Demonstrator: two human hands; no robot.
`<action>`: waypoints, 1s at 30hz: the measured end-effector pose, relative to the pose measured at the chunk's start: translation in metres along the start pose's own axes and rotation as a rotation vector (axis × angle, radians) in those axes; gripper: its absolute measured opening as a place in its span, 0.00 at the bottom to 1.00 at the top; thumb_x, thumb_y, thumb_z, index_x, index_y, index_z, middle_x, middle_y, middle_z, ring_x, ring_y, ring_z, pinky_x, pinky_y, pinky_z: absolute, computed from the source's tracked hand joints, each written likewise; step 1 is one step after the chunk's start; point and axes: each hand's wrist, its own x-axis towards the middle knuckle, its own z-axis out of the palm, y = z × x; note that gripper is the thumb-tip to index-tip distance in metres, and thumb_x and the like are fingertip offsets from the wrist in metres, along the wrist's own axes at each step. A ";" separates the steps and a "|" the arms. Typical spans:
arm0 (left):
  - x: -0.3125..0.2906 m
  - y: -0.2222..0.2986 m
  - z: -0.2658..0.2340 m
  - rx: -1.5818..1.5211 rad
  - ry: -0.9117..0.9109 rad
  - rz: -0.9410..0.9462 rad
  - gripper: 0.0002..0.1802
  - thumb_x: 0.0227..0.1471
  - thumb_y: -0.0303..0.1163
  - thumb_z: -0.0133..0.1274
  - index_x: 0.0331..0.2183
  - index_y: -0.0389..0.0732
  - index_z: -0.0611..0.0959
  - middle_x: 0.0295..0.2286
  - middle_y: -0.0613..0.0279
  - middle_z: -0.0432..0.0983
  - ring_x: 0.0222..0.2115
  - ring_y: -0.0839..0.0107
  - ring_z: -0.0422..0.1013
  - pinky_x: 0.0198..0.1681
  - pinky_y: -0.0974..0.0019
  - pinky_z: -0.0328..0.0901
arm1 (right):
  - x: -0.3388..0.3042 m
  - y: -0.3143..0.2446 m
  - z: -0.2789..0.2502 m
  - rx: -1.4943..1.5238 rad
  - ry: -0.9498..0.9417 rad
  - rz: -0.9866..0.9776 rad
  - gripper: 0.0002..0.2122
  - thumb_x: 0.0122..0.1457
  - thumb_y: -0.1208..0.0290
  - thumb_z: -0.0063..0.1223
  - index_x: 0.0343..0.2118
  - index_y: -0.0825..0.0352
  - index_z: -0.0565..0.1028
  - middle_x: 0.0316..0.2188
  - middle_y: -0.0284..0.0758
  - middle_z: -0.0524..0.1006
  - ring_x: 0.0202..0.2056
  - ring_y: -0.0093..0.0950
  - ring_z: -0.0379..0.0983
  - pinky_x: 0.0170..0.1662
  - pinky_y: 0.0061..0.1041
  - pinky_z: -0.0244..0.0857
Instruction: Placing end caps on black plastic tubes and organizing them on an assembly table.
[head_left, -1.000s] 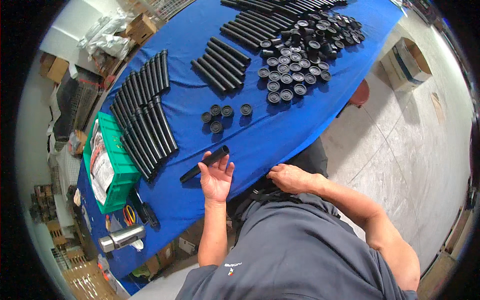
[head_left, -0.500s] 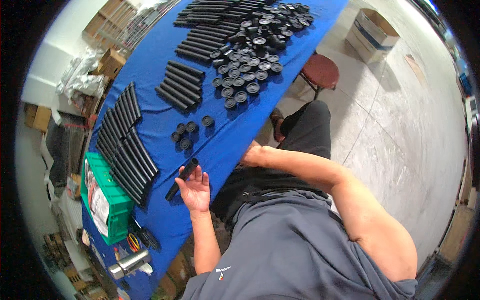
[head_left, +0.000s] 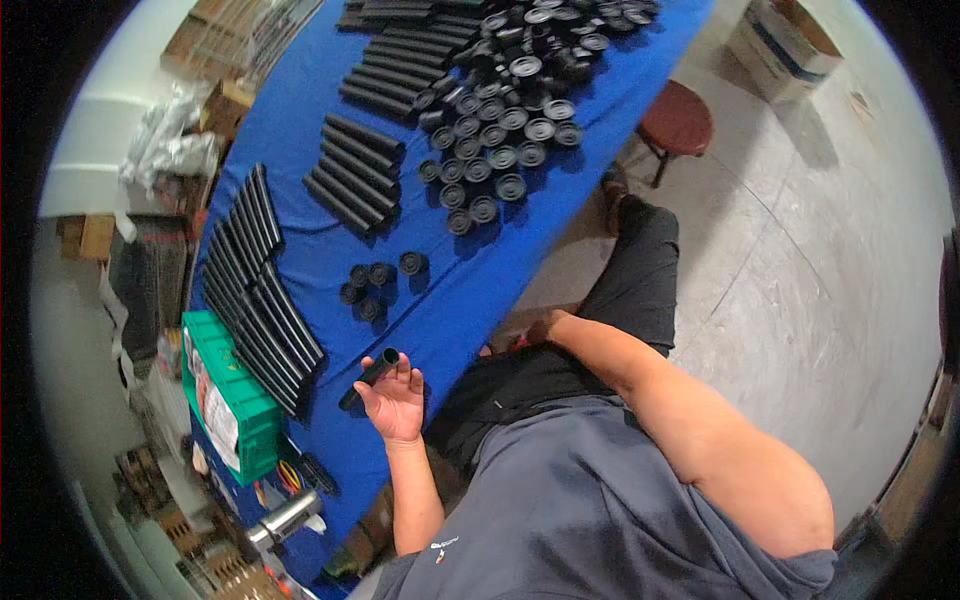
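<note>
One black tube point(head_left: 378, 369) gripped between thumb and fingers of the left hand point(head_left: 396, 408), over the blue cloth point(head_left: 475, 282). Beyond it, five round black caps point(head_left: 380, 272). Right hand point(head_left: 544, 328) low near the dark trousers point(head_left: 500, 378), partly hidden; impossible to tell whether open or closed.

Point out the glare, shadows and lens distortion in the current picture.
In the head view, glare brightens the silver flask; in the same head view, the carton casts a shadow on the gray floor; the head view's fisheye leaves black corners and bends edges near the rim; in the head view, the black tube in the left hand shows a dark bore.
</note>
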 end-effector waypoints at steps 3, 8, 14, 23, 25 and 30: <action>-0.042 0.022 0.001 -0.003 0.029 0.066 0.25 0.60 0.45 0.51 0.57 0.50 0.73 0.60 0.50 0.62 0.60 0.53 0.60 0.62 0.44 0.56 | 0.007 -0.004 0.042 -0.051 -0.134 -0.137 0.23 0.63 0.61 0.43 0.61 0.58 0.66 0.63 0.41 0.64 0.64 0.43 0.56 0.61 0.40 0.59; -0.083 0.027 0.022 0.053 0.103 0.107 0.22 0.58 0.45 0.55 0.52 0.50 0.74 0.58 0.46 0.63 0.60 0.45 0.59 0.61 0.37 0.55 | -0.009 -0.015 0.052 -0.184 -0.285 -0.279 0.23 0.63 0.60 0.43 0.61 0.58 0.66 0.63 0.41 0.63 0.64 0.43 0.57 0.61 0.40 0.59; -0.068 0.013 0.016 -0.101 0.214 0.041 0.17 0.58 0.36 0.55 0.49 0.50 0.74 0.62 0.36 0.52 0.61 0.37 0.55 0.60 0.33 0.54 | -0.174 0.071 0.018 -0.314 -0.426 -0.339 0.24 0.63 0.60 0.43 0.61 0.59 0.66 0.63 0.41 0.63 0.64 0.43 0.57 0.62 0.40 0.59; -0.056 0.003 0.020 -0.082 0.242 0.113 0.17 0.57 0.38 0.56 0.48 0.47 0.77 0.61 0.30 0.51 0.60 0.33 0.56 0.59 0.34 0.55 | -0.274 0.180 -0.116 -0.554 -0.414 -0.437 0.24 0.62 0.60 0.44 0.62 0.59 0.65 0.63 0.42 0.63 0.64 0.43 0.57 0.62 0.40 0.59; -0.058 0.003 0.025 -0.049 0.263 0.138 0.17 0.57 0.38 0.56 0.48 0.47 0.76 0.61 0.30 0.51 0.59 0.33 0.57 0.59 0.34 0.54 | -0.264 0.199 -0.141 -0.612 -0.398 -0.487 0.24 0.62 0.60 0.44 0.62 0.59 0.65 0.63 0.42 0.63 0.63 0.43 0.58 0.62 0.40 0.59; -0.067 0.002 0.026 0.072 0.329 0.156 0.20 0.56 0.42 0.57 0.49 0.51 0.75 0.59 0.30 0.56 0.55 0.33 0.63 0.54 0.29 0.58 | -0.221 0.241 -0.178 -0.768 -0.284 -0.610 0.25 0.62 0.60 0.45 0.62 0.59 0.65 0.63 0.42 0.63 0.63 0.43 0.58 0.62 0.41 0.58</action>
